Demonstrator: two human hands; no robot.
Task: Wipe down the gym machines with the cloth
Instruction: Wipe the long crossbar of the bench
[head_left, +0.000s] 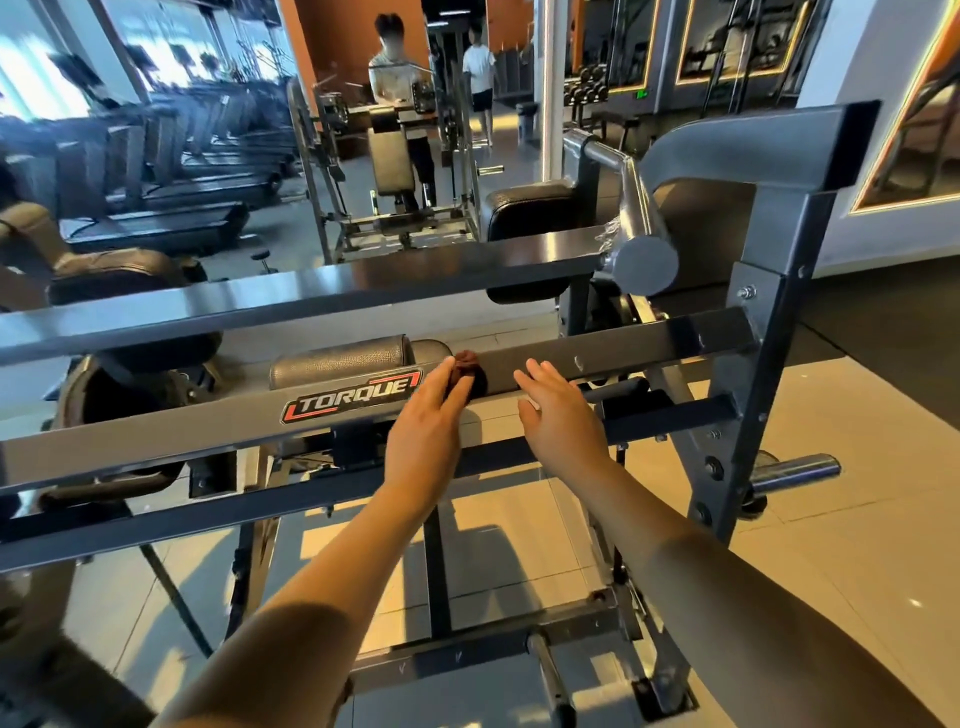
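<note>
Head view: the left hand (428, 421) pinches a small, dark reddish cloth (469, 364), wadded into a soft lump, against the grey crossbar (623, 348) of the machine, just right of its glossy label (353, 402). The right hand (558, 410) lies flat-fingered by the same bar, holding nothing. Bunched so tightly, the cloth probably touches little of the smooth painted steel and may leave unwiped strips, or slip and drop to the tiled floor (831, 519). A grained leather-like pad (337, 364) sits behind.
</note>
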